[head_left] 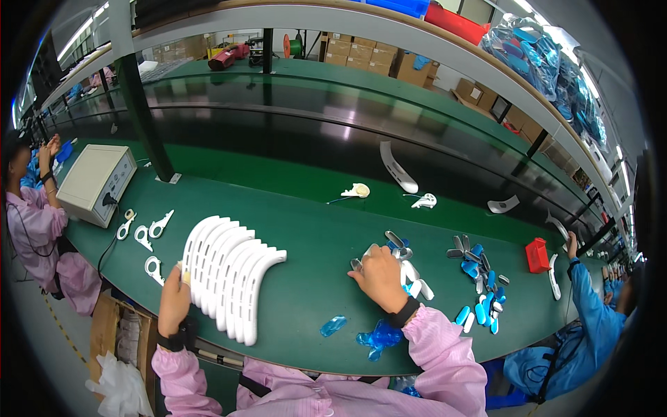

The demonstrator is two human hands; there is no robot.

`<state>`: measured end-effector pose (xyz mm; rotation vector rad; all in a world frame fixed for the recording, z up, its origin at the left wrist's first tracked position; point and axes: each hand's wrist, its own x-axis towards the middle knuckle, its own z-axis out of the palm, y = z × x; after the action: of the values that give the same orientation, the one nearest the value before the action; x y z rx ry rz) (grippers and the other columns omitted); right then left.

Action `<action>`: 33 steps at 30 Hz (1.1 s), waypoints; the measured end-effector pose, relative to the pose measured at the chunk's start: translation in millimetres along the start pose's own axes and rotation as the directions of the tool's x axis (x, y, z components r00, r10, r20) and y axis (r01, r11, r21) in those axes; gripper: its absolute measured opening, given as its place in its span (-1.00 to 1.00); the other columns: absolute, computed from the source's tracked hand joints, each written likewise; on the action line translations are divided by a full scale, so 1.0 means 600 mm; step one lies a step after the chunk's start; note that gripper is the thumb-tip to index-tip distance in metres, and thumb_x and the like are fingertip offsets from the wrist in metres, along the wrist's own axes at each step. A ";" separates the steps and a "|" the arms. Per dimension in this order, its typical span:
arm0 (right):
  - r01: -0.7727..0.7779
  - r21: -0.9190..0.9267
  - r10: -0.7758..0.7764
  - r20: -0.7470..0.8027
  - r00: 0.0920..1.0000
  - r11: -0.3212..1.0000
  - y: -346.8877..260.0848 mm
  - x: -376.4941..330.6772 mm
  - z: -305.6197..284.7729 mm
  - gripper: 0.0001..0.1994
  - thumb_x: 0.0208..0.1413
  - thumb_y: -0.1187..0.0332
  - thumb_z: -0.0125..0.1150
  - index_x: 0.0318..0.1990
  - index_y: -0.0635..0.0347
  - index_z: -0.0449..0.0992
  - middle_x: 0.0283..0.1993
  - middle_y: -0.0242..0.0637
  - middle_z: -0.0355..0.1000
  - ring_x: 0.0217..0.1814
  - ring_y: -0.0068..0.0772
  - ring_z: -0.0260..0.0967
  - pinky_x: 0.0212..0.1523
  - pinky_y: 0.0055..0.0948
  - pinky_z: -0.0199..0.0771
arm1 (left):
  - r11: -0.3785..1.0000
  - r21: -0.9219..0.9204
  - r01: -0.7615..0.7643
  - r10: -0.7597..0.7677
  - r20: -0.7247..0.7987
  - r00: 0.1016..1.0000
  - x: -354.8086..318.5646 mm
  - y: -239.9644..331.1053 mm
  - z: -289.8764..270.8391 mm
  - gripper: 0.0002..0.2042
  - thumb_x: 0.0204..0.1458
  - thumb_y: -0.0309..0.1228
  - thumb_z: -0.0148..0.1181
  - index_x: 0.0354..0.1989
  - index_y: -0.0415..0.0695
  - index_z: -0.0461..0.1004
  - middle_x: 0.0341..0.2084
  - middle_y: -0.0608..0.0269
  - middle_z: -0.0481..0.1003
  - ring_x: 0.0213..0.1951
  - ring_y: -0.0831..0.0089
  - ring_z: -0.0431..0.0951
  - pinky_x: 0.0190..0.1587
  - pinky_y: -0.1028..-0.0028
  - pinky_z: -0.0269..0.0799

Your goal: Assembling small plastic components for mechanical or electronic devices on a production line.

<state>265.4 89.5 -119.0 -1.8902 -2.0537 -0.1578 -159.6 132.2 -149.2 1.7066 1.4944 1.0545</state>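
Observation:
A row of white curved slotted plastic parts (233, 278) lies nested on the green bench in front of me. My left hand (174, 304) is at the row's left edge, its thumb and fingertips closed against the outermost part; yellow covers show on the fingertips. To the right, my right hand (383, 276) reaches palm down over a small pile of oval pieces (411, 271), some white, some grey, some blue. Its fingers curl around a grey oval piece (356, 265), mostly hidden beneath them. Crumpled blue film (381, 337) and a flatter blue scrap (333, 326) lie nearer me.
More oval pieces (479, 271) are spread to the right, near a red bin (537, 256). White ring-ended parts (142, 238) lie left, by a beige box-shaped device (99, 182). A conveyor (292, 132) runs behind. Co-workers sit at left (42, 229) and right (590, 306).

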 end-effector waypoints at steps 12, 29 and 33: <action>-0.446 0.890 -0.203 0.455 0.867 0.093 -0.045 -0.034 -0.107 -0.87 0.17 0.41 0.15 -0.22 0.28 0.52 -0.28 -0.50 0.40 -0.18 -0.66 0.29 -0.13 -0.58 0.30 | 0.924 -0.363 0.124 0.025 0.379 0.925 -0.112 0.230 0.130 -0.48 0.03 -0.55 0.15 0.21 -0.26 0.24 0.16 0.09 0.30 0.16 0.35 0.31 -0.01 0.44 0.32; -0.032 0.852 0.132 -0.044 0.990 0.523 -0.122 -0.147 -0.133 -0.79 -0.15 0.47 0.43 -0.31 0.27 0.56 -0.30 -0.32 0.46 -0.40 -0.56 0.35 -0.44 -0.61 0.31 | 0.869 -0.494 -0.037 0.249 0.369 0.896 -0.156 0.254 0.242 -0.60 -0.09 -0.47 0.35 -0.02 -0.21 0.47 -0.22 0.20 0.56 -0.13 0.43 0.54 -0.05 0.46 0.40; -0.096 0.859 0.122 0.039 0.992 0.503 -0.129 -0.150 -0.127 -0.83 -0.12 0.49 0.41 -0.35 0.26 0.54 -0.38 -0.36 0.40 -0.44 -0.60 0.29 -0.46 -0.64 0.24 | 0.903 -0.389 -0.181 0.305 0.287 0.908 -0.161 0.269 0.238 -0.61 -0.11 -0.44 0.37 -0.05 -0.19 0.50 -0.25 0.16 0.56 -0.25 0.43 0.56 -0.16 0.52 0.44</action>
<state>207.2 -27.3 -65.2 -1.3032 -1.4827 0.7566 39.6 18.0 -94.5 1.7340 0.8250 1.0154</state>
